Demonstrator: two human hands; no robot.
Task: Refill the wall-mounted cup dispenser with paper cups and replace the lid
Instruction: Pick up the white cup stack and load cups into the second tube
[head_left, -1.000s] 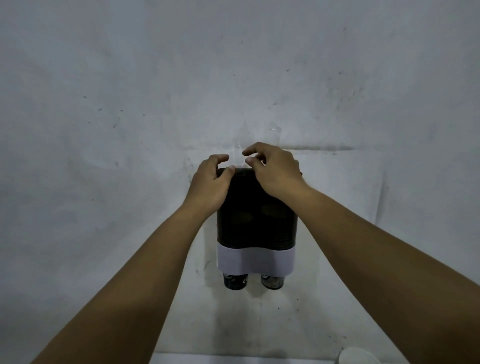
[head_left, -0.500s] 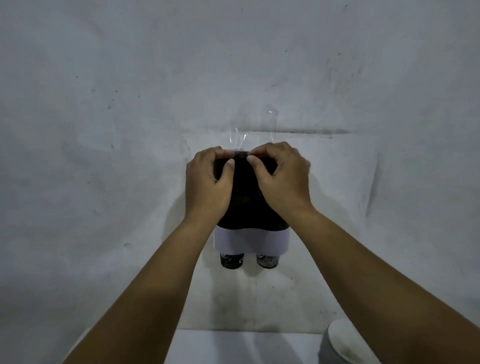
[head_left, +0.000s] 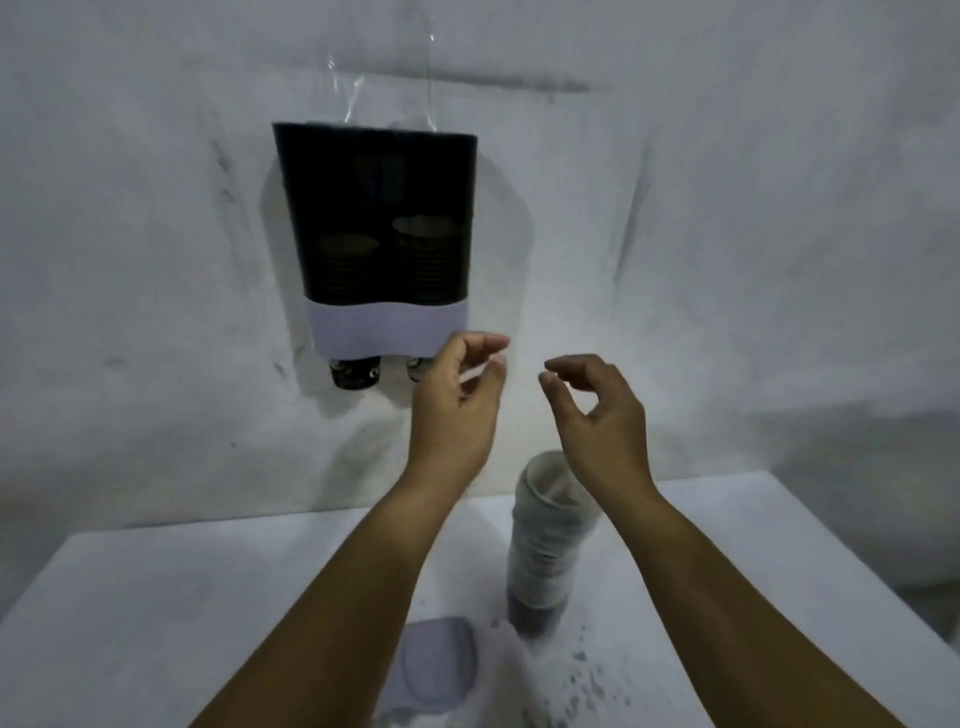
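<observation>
The dark cup dispenser (head_left: 374, 208) hangs on the wall with a white band (head_left: 384, 332) across its lower part. Two short stacks of cups show through its tinted front, and a cup bottom (head_left: 353, 374) pokes out below. My left hand (head_left: 457, 410) hovers just under the dispenser's right corner, fingers loosely curled, with a thin pale streak at the fingertips that I cannot identify. My right hand (head_left: 602, 415) is beside it, fingers apart and holding nothing, above a tall stack of paper cups (head_left: 545, 551) that stands on the table. The pale grey lid (head_left: 436, 660) lies flat on the table between my forearms.
A white table (head_left: 156, 623) stands against the white wall below the dispenser. Clear tape strips (head_left: 358, 98) stick to the wall above the dispenser. Dark specks (head_left: 582, 675) dot the table near the cup stack.
Both hands have let go of the dispenser's top and dropped below it. My view has tilted down, so the table, cup stack and lid now show.
</observation>
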